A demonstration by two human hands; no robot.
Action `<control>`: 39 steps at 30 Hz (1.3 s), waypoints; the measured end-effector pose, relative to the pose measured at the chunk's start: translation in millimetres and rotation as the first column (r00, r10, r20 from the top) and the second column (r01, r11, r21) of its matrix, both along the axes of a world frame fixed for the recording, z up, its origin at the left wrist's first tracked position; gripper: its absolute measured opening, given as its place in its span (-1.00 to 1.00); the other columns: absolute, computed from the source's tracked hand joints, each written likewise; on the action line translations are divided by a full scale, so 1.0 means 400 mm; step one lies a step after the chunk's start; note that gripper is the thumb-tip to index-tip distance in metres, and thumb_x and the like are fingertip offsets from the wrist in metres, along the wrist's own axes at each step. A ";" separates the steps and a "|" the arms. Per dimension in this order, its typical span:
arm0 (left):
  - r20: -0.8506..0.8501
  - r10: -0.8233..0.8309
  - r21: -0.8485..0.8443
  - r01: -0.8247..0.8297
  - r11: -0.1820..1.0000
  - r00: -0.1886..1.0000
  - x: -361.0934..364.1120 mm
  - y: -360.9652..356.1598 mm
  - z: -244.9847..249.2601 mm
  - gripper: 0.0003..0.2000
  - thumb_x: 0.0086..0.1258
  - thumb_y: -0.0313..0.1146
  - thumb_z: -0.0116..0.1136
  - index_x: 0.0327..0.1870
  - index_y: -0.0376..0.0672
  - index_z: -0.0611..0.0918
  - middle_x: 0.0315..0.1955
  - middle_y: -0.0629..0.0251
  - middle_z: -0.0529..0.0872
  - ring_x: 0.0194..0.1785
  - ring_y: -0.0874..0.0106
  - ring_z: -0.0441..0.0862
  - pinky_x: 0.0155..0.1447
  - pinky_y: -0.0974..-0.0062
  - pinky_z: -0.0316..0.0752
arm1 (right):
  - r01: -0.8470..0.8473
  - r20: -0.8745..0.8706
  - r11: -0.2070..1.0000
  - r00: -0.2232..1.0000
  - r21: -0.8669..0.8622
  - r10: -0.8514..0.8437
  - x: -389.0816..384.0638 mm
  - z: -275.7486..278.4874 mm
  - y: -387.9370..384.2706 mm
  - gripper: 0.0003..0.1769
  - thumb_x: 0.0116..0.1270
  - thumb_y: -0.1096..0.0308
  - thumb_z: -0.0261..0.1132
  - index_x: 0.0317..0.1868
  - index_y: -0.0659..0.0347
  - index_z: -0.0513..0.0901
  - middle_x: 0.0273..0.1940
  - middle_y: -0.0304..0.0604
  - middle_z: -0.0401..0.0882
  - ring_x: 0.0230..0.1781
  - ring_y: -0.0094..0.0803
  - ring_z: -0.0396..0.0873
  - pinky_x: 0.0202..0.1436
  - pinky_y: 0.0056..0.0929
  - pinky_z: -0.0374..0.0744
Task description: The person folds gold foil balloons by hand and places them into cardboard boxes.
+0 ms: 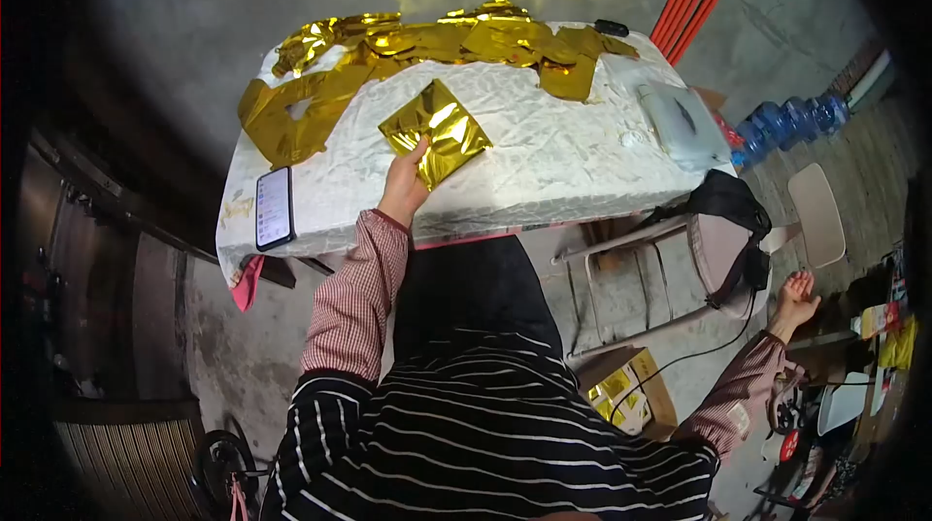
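My left hand (406, 181) grips the near-left edge of a flat, square gold foil packet (439, 133), thumb on top, over the front middle of the white-covered table (505, 171). My right hand (796, 300) is out to the far right, away from the table, palm up with its fingers apart and nothing in it. Along the back of the table lie several gold foil pieces (417, 38), some crumpled, some flat. A larger gold sheet (291, 123) covers the back left corner. One flat gold piece (568, 78) lies at the back right.
A phone (275, 207) lies at the table's left edge. A clear plastic package (680, 123) is at the right end. Beyond are blue bottles (791, 125). A chair (709, 254) holds a black bag (735, 215). An open carton (660, 390) with gold packets is on the floor.
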State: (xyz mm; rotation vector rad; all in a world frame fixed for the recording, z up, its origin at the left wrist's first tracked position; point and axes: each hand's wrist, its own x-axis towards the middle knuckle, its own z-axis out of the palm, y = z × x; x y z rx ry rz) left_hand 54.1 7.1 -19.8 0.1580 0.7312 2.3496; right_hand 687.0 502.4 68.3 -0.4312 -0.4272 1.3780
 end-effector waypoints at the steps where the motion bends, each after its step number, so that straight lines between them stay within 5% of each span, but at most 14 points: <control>1: 0.022 -0.012 0.024 0.012 1.000 1.000 -0.008 0.001 -0.010 -0.71 0.48 -0.44 0.04 0.17 -0.30 0.47 0.03 0.14 0.62 0.04 0.21 0.65 0.15 0.17 0.60 | -0.009 -0.011 1.000 1.000 0.005 0.009 -0.044 -0.007 -0.024 -0.35 0.52 -0.11 -0.13 0.17 0.37 0.44 0.11 0.07 0.48 0.00 -0.13 0.48 0.09 -0.10 0.51; 9: -0.484 0.078 -0.119 -0.154 0.981 0.872 -0.026 0.009 -0.092 -0.70 0.35 -0.49 0.16 0.08 -0.36 0.57 -0.06 0.07 0.71 0.00 0.30 0.67 0.02 0.43 0.52 | -0.702 0.582 0.712 0.583 0.009 0.567 -0.786 0.019 -0.575 -0.66 0.40 0.23 0.23 0.04 0.29 0.55 -0.39 -0.31 0.53 -0.44 -0.58 0.50 -0.33 -0.57 0.50; 12: 0.125 -0.045 0.171 0.023 0.985 0.991 0.025 0.011 -0.013 -0.68 0.32 -0.44 0.23 0.06 -0.37 0.58 -0.18 0.08 0.74 -0.07 0.34 0.69 -0.02 0.46 0.54 | -0.899 0.847 0.438 0.242 0.012 0.473 -0.989 0.008 -0.853 -0.72 0.47 0.25 0.16 -0.03 0.32 0.57 -0.46 -0.26 0.56 -0.48 -0.54 0.53 -0.34 -0.53 0.54; 13: -0.462 0.126 -0.112 -0.199 0.974 0.878 -0.001 0.016 -0.074 -0.69 0.34 -0.39 0.24 0.03 -0.37 0.59 -0.23 0.11 0.75 -0.12 0.37 0.70 -0.04 0.46 0.55 | -0.937 0.922 0.350 0.126 -0.010 0.366 -1.042 0.022 -0.939 -0.80 0.46 0.33 0.16 -0.09 0.30 0.60 -0.44 -0.23 0.59 -0.48 -0.53 0.57 -0.33 -0.54 0.55; 14: -0.898 0.058 -0.204 -0.529 0.824 0.435 -0.019 0.008 -0.112 -0.69 0.35 -0.34 0.25 0.00 -0.38 0.59 -0.28 0.13 0.75 -0.17 0.40 0.71 -0.07 0.47 0.57 | -0.973 0.884 0.229 0.072 -0.041 0.463 -1.090 0.020 -1.014 -0.84 0.45 0.40 0.16 -0.17 0.31 0.62 -0.40 -0.22 0.63 -0.44 -0.51 0.59 -0.32 -0.55 0.56; 15: -0.920 0.013 -0.235 -0.578 0.782 0.391 0.024 -0.027 -0.036 -0.66 0.32 -0.32 0.28 0.00 -0.39 0.60 -0.28 0.12 0.75 -0.23 0.40 0.71 -0.13 0.43 0.58 | -0.986 0.908 0.156 0.116 0.057 0.403 -1.137 0.013 -1.080 -0.89 0.40 0.50 0.18 -0.18 0.32 0.63 -0.38 -0.21 0.65 -0.42 -0.49 0.61 -0.30 -0.52 0.58; 16: -0.506 0.173 -0.280 -0.351 0.894 0.845 0.023 -0.006 -0.037 -0.66 0.31 -0.33 0.28 0.00 -0.38 0.60 -0.30 0.08 0.74 -0.25 0.39 0.70 -0.13 0.43 0.57 | -0.983 0.929 0.084 0.184 0.166 0.320 -1.179 0.008 -1.137 -0.89 0.37 0.49 0.19 -0.18 0.32 0.63 -0.35 -0.17 0.66 -0.38 -0.44 0.62 -0.26 -0.48 0.59; 17: 0.105 0.171 -0.138 -0.156 0.978 0.980 0.015 0.028 -0.040 -0.66 0.30 -0.34 0.28 0.00 -0.38 0.60 -0.31 0.04 0.74 -0.27 0.39 0.70 -0.14 0.43 0.56 | -0.962 0.932 -0.001 0.265 0.273 0.247 -1.219 0.006 -1.187 -0.88 0.34 0.49 0.20 -0.18 0.33 0.63 -0.31 -0.13 0.67 -0.34 -0.39 0.64 -0.21 -0.44 0.60; 19: -0.170 0.178 -0.259 -0.219 0.941 0.969 -0.014 0.052 -0.144 -0.72 0.35 -0.34 0.23 -0.01 -0.33 0.63 -0.33 0.14 0.74 -0.30 0.41 0.67 -0.14 0.45 0.56 | -0.954 0.949 -0.127 0.242 0.271 0.202 -1.292 0.002 -1.271 -0.87 0.32 0.48 0.20 -0.18 0.33 0.63 -0.28 -0.09 0.66 -0.28 -0.30 0.65 -0.15 -0.39 0.59; 21: -0.931 0.016 -0.277 -0.734 0.620 0.365 0.041 -0.005 -0.077 -0.79 0.41 -0.34 0.16 -0.08 -0.27 0.66 -0.33 0.26 0.72 -0.29 0.46 0.65 -0.13 0.47 0.55 | -0.935 0.963 -0.248 0.222 0.255 0.152 -1.351 -0.007 -1.324 -0.85 0.29 0.47 0.21 -0.18 0.32 0.63 -0.25 -0.04 0.65 -0.22 -0.20 0.65 -0.09 -0.33 0.59; 22: -0.528 0.237 -0.234 -0.408 0.883 0.816 0.061 -0.007 -0.007 -0.80 0.42 -0.34 0.15 -0.06 -0.26 0.65 -0.30 0.30 0.72 -0.26 0.47 0.65 -0.11 0.47 0.55 | -0.946 0.985 -0.275 0.168 0.173 0.042 -1.381 -0.015 -1.345 -0.82 0.30 0.44 0.21 -0.13 0.31 0.61 -0.18 -0.02 0.64 -0.14 -0.13 0.62 -0.04 -0.29 0.57; 23: 0.070 0.144 0.098 -0.150 0.984 0.987 0.068 0.006 0.039 -0.80 0.43 -0.35 0.14 -0.04 -0.25 0.64 -0.27 0.34 0.72 -0.24 0.49 0.65 -0.10 0.48 0.55 | -0.951 0.990 -0.293 0.121 0.095 -0.074 -1.404 -0.024 -1.364 -0.77 0.30 0.40 0.22 -0.07 0.29 0.60 -0.11 0.00 0.62 -0.07 -0.06 0.59 0.02 -0.25 0.55; 30: 0.071 0.252 -0.055 -0.249 0.967 0.965 0.075 0.012 0.045 -0.74 0.36 -0.36 0.23 -0.01 -0.30 0.62 -0.21 0.27 0.72 -0.21 0.46 0.66 -0.11 0.43 0.57 | -0.848 0.855 -0.495 0.388 0.187 -0.342 -1.496 -0.066 -1.442 -0.63 0.23 0.38 0.29 0.06 0.20 0.50 -0.19 -0.05 0.52 -0.12 -0.08 0.55 -0.09 -0.16 0.54; 39: 0.008 0.271 0.228 -0.266 0.937 0.963 0.084 0.022 0.045 -0.73 0.44 -0.48 0.10 0.12 -0.32 0.50 -0.13 0.32 0.66 -0.10 0.51 0.60 0.03 0.47 0.56 | -0.890 0.879 -0.455 0.198 -0.024 -0.434 -1.424 -0.049 -1.407 -0.41 0.25 0.36 0.29 0.30 0.03 0.38 -0.20 -0.03 0.59 -0.21 -0.04 0.60 -0.18 -0.13 0.57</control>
